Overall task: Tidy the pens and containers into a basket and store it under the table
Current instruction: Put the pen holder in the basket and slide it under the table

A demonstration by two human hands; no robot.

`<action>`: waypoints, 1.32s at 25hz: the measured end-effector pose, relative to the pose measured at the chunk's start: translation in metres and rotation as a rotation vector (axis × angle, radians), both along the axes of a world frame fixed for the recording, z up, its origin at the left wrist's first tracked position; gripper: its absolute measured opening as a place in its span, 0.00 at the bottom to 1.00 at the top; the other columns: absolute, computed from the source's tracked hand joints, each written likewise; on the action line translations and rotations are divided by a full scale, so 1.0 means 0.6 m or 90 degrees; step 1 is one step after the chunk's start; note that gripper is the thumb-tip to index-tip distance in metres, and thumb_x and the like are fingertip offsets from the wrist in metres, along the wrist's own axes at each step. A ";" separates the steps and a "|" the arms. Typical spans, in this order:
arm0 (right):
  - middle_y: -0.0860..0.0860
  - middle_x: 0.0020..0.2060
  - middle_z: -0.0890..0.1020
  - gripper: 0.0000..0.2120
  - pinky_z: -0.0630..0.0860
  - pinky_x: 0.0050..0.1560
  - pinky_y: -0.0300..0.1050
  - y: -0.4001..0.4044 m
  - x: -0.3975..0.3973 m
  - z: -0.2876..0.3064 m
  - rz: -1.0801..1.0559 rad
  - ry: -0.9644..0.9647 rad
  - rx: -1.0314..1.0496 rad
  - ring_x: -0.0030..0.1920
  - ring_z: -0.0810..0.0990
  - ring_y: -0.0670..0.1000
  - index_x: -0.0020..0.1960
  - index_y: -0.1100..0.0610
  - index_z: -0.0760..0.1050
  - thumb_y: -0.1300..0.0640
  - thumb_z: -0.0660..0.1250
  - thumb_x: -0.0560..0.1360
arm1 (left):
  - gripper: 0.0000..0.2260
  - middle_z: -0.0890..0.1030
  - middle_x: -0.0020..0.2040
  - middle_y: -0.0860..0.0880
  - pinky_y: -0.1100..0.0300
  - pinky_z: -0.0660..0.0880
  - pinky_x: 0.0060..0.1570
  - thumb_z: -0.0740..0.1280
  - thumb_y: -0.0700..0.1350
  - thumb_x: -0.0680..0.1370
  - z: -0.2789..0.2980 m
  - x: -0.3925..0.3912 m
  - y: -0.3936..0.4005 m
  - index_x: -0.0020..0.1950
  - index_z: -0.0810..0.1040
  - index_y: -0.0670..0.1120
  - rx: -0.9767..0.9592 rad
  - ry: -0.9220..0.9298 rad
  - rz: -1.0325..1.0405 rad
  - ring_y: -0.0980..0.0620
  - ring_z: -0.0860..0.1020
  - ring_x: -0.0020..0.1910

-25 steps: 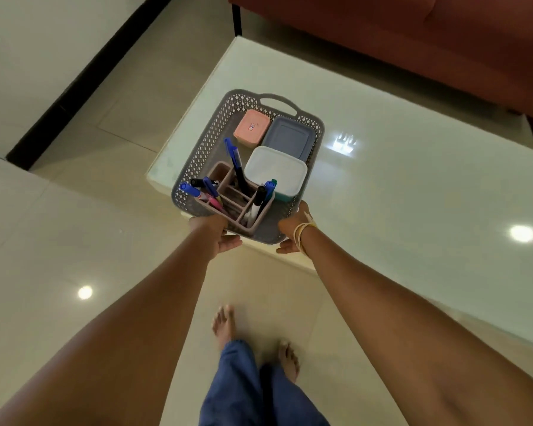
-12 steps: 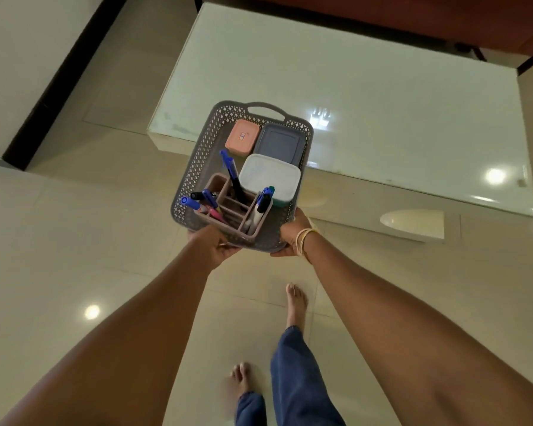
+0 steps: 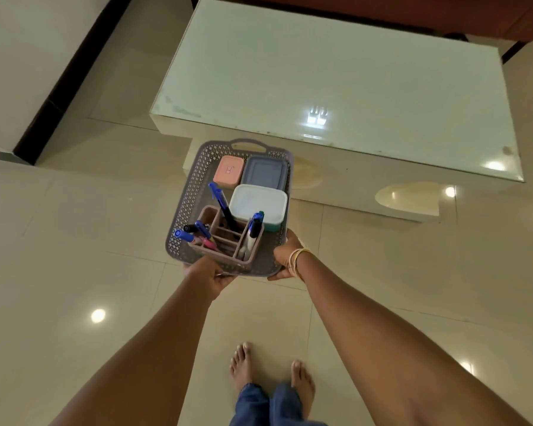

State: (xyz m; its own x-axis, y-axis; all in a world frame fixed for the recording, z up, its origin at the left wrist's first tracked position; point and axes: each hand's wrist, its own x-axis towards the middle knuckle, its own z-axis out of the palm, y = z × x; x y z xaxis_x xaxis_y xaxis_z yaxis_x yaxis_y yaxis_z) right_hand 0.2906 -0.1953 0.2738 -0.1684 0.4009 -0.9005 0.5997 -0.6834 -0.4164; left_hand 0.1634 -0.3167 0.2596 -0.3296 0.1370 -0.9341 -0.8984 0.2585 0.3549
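Keep left hand [image 3: 208,276] & right hand [image 3: 286,256] clamped on the basket [image 3: 182,210] near rim, level (pens [image 3: 220,199] tip easily), then lower twd table [image 3: 336,72] at 12.

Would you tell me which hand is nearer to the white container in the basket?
Right. The right hand grips the basket just below the white container; the left hand holds the opposite near corner.
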 end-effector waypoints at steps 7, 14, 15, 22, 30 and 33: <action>0.62 0.63 0.76 0.27 0.80 0.34 0.65 0.007 0.040 -0.058 0.039 0.008 0.010 0.53 0.80 0.69 0.67 0.52 0.68 0.74 0.57 0.74 | 0.28 0.78 0.60 0.37 0.48 0.79 0.25 0.56 0.23 0.73 -0.042 0.044 0.007 0.68 0.69 0.46 0.014 0.029 -0.008 0.36 0.80 0.54; 0.65 0.57 0.79 0.26 0.81 0.36 0.61 0.048 -0.004 -0.197 0.049 0.048 0.017 0.48 0.82 0.67 0.66 0.59 0.71 0.77 0.53 0.74 | 0.23 0.77 0.62 0.36 0.45 0.78 0.46 0.55 0.24 0.75 -0.158 0.004 0.049 0.67 0.70 0.41 -0.006 0.073 -0.092 0.37 0.78 0.60; 0.66 0.57 0.79 0.26 0.81 0.36 0.61 0.061 -0.017 -0.219 0.054 0.046 0.025 0.49 0.82 0.69 0.66 0.60 0.71 0.77 0.52 0.74 | 0.22 0.77 0.62 0.36 0.45 0.78 0.50 0.55 0.25 0.76 -0.178 -0.007 0.062 0.67 0.70 0.40 0.000 0.081 -0.108 0.37 0.78 0.61; 0.68 0.54 0.78 0.22 0.79 0.48 0.67 0.188 -0.093 -0.350 0.045 0.047 0.115 0.52 0.80 0.72 0.63 0.67 0.71 0.78 0.50 0.73 | 0.20 0.78 0.60 0.37 0.44 0.79 0.50 0.55 0.27 0.77 -0.334 -0.085 0.198 0.66 0.70 0.40 0.066 0.117 -0.120 0.37 0.79 0.59; 0.64 0.46 0.79 0.12 0.80 0.41 0.67 0.334 -0.158 -0.490 -0.039 0.084 0.232 0.44 0.82 0.69 0.53 0.62 0.71 0.72 0.53 0.76 | 0.18 0.81 0.53 0.37 0.46 0.80 0.39 0.59 0.31 0.79 -0.494 -0.149 0.346 0.68 0.68 0.40 0.179 0.136 -0.092 0.39 0.82 0.53; 0.62 0.52 0.80 0.13 0.81 0.37 0.66 0.363 -0.181 -0.562 -0.076 0.050 0.338 0.43 0.82 0.67 0.54 0.57 0.75 0.66 0.59 0.74 | 0.21 0.80 0.58 0.37 0.49 0.79 0.25 0.60 0.32 0.78 -0.548 -0.169 0.394 0.70 0.66 0.44 0.207 0.148 -0.069 0.39 0.82 0.46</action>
